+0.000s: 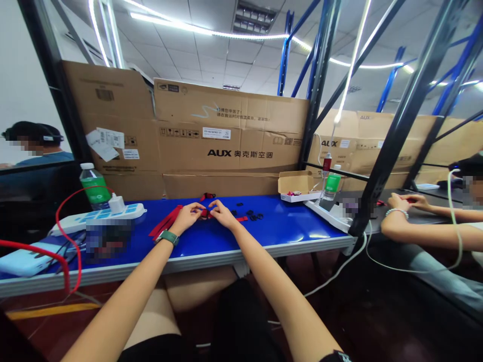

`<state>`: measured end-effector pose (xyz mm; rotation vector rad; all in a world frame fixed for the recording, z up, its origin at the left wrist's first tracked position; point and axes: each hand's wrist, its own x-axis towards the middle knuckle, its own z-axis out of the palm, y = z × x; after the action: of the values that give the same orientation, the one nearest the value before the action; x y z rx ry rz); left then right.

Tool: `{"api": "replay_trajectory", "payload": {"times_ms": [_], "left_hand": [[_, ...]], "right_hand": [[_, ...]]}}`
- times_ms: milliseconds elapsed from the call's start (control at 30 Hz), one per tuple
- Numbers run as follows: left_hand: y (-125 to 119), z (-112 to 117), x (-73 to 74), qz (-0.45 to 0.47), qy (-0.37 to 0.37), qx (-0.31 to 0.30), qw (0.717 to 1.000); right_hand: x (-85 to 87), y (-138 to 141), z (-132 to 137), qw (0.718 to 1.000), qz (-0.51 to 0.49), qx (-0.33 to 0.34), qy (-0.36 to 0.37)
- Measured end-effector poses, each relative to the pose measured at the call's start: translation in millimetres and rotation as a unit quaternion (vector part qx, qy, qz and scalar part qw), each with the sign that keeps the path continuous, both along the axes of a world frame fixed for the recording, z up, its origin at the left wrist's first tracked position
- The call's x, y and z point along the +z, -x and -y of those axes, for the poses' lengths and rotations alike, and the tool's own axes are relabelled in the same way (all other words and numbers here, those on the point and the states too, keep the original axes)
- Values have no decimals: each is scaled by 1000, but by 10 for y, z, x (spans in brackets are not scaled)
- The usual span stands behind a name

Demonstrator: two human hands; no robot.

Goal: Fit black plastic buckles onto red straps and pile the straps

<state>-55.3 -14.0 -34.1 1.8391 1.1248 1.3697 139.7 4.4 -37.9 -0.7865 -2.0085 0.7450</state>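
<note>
Red webbing strap (pixel 206 213) pinched narrow between my fingertips, both hands close together, over middle of table, tails trailing left. Left hand (pixel 188 217) and right hand (pixel 223 213) meet at strap, seemingly for fine control. Black plastic buckles (pixel 251 216) just right on blue table top (pixel 287 223), likely kept within reach. Open cardboard box (pixel 296 183) farther right.

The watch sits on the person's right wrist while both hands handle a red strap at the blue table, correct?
No: the head view shows the watch on the left wrist. The left hand and right hand do handle a red strap at the blue table.
</note>
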Motion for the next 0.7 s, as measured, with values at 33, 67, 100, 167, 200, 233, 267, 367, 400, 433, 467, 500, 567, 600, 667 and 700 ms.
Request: {"api": "replay_trajectory", "payload": {"times_ms": [33, 67, 100, 167, 200, 233, 267, 367, 400, 433, 467, 500, 567, 600, 667, 700], "left_hand": [[1, -1, -1, -5, -2, 11, 1000], [0, 0, -3, -12, -2, 17, 1000], [-3, 2, -5, -19, -1, 17, 1000], [-11, 6, -12, -28, 10, 8, 1000], [-15, 7, -17, -28, 17, 1, 999], [-18, 5, -22, -24, 23, -5, 999], [-19, 2, -29, -18, 28, -8, 999], [-5, -19, -45, 2, 28, 2, 1000], [3, -27, -49, 5, 23, 9, 1000], [11, -34, -52, 5, 18, 16, 1000], [17, -39, -53, 3, 13, 21, 1000], [22, -43, -53, 2, 9, 26, 1000], [23, -40, -48, 2, 2, 35, 999], [20, -35, -44, 3, 0, 38, 999], [8, -18, -33, 4, 0, 38, 999], [1, -8, -27, 3, 5, 33, 999]], "right_hand": [[-7, 0, 3, 1000, 5, 6, -10], [-9, 1, 8, 999, 13, 10, -27], [-6, 2, 15, 999, 21, 9, -48], [14, 4, 30, 996, 29, 0, -82], [28, 5, 34, 995, 30, -6, -91], [43, 7, 36, 995, 29, -11, -96], [58, 9, 33, 995, 25, -14, -97], [86, 16, 9, 996, -31, -12, -79], [88, 18, -3, 996, -54, -7, -65], [86, 20, -13, 996, -71, 1, -49], [80, 21, -22, 996, -79, 8, -36], [71, 21, -29, 997, -74, 11, -28], [50, 17, -36, 998, -47, -5, -28], [38, 14, -37, 999, -36, -22, -34], [19, 8, -37, 997, -33, -60, -41], [12, 6, -37, 996, -39, -74, -40]]}}
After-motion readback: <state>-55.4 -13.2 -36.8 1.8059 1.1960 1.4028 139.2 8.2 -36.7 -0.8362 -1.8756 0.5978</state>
